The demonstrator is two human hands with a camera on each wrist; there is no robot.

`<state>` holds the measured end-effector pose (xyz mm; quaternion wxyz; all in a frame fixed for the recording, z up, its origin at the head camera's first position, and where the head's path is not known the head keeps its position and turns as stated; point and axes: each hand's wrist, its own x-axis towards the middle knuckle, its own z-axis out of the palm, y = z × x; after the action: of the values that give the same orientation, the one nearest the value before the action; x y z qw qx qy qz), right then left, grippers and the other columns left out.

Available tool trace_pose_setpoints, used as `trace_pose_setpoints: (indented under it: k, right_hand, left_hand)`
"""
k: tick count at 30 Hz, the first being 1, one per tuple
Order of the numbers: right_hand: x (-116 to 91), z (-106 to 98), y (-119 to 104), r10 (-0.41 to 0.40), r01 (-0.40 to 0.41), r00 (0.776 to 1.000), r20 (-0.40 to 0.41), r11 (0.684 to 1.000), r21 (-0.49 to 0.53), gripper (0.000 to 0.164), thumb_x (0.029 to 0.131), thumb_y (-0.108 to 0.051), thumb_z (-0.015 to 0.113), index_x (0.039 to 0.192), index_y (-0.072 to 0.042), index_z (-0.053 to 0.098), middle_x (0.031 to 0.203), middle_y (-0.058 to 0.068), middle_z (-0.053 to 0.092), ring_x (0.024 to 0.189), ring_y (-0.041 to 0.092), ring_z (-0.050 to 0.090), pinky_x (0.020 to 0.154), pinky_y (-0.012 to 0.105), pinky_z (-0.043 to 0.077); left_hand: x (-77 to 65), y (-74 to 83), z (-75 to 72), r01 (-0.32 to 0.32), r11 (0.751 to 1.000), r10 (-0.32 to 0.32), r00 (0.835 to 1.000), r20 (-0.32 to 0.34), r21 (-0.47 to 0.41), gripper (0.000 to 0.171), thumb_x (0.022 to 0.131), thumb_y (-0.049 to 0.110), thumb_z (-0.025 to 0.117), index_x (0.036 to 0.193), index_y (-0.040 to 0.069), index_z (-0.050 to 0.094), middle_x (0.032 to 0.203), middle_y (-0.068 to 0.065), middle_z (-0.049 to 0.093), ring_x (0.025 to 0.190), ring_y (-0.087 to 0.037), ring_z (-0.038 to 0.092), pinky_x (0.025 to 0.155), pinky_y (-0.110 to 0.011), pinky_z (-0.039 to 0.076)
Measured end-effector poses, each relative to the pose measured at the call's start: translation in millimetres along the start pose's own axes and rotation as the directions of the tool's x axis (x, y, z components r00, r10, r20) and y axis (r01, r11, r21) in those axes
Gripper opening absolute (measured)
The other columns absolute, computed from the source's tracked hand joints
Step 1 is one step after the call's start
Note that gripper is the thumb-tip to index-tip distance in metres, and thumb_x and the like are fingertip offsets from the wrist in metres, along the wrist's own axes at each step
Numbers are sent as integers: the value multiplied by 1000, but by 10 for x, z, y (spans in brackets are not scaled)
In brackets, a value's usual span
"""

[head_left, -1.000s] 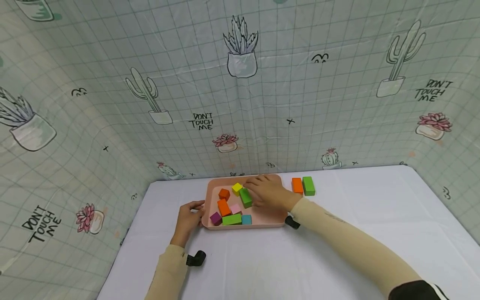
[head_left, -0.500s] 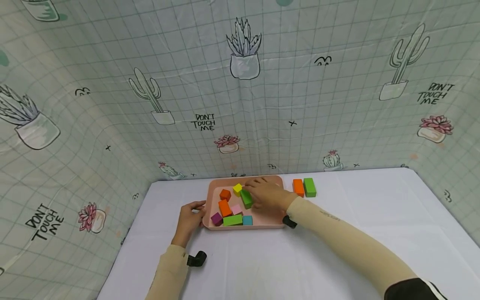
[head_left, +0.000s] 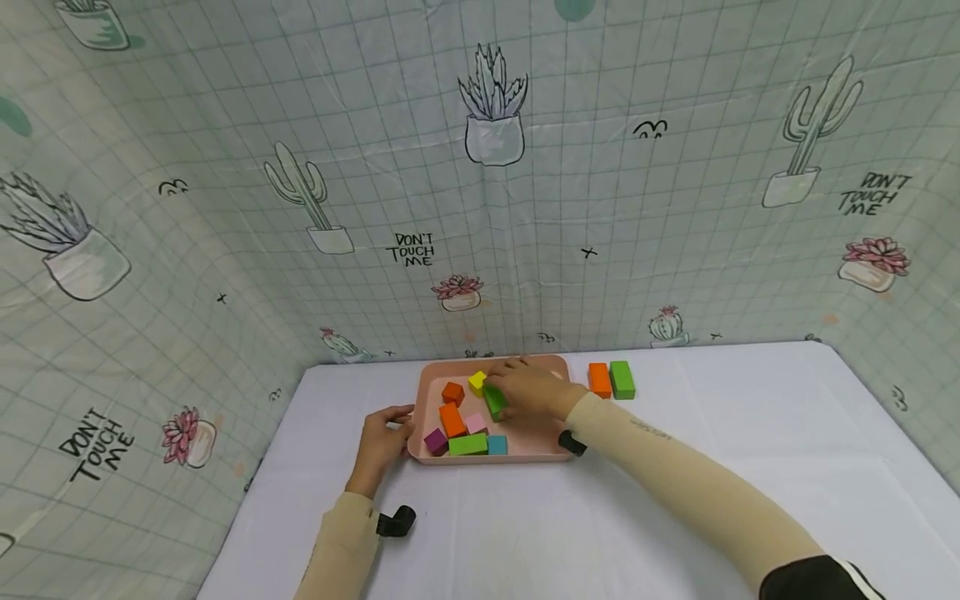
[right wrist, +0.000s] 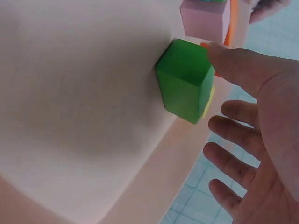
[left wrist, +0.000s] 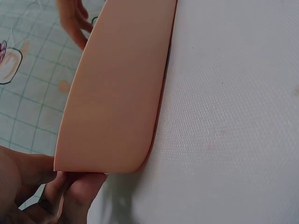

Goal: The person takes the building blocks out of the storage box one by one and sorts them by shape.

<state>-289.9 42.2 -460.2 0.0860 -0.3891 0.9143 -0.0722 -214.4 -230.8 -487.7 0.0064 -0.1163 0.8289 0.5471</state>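
Note:
A pink tray [head_left: 534, 446] lies on the white table with several coloured blocks inside. My left hand [head_left: 377, 446] holds its left end, thumb and fingers at the rim and outer wall [left wrist: 112, 93]. Over the tray's right half, my right hand [head_left: 536, 390] reaches to a green block [right wrist: 184, 81]. The thumb tip is right at that block's edge in the right wrist view, while the other fingers are loosely bent and apart from it. Beside the green block sits a yellow cube [head_left: 477, 382]. A pink block [right wrist: 205, 19] stands close by.
Also in the tray are an orange block [head_left: 452, 421], a purple cube [head_left: 436, 442], a light green block [head_left: 468, 445] and a blue block [head_left: 497, 445]. Outside it, to the right, an orange block [head_left: 599, 380] and a green block [head_left: 622, 380] lie side by side. Printed cloth hangs behind.
My right hand has shifted slightly left, and its fingers now cover more of the green block. The left hand stays at the tray's end. The head view has tilted a little.

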Motion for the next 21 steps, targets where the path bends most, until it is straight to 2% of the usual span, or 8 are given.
trace_pose_setpoints:
  k: [4,13,21]
  right_hand:
    - [19,31,-21,-4,4,1000,14,1000,4,54,95,-33,81,142,-10,67,150,8,59,144,31,49,124,51,35]
    - [39,59,-66,-46,44,999,-21,995,-86,48,92,-25,85,135,-8,72,137,9,65,136,30,54,122,48,39]
    - [27,86,-71,-32,28,998,-62,997,-75,45,89,-18,88,131,-9,74,132,7,69,131,28,57,119,45,43]
  left_hand:
    - [-2,-12,14,3,1000,-3,1000,4,-2,31,99,-7,61,128,-12,68,109,-23,64,63,-12,59,51,-20,52]
    - [-17,-4,22,-5,1000,5,1000,-1,16,31,99,-6,61,128,-12,69,109,-24,65,63,-14,59,52,-20,52]
    - [-26,-10,9,-10,999,10,1000,-4,33,31,99,-5,61,129,-11,69,111,-25,65,61,-14,56,52,-20,52]
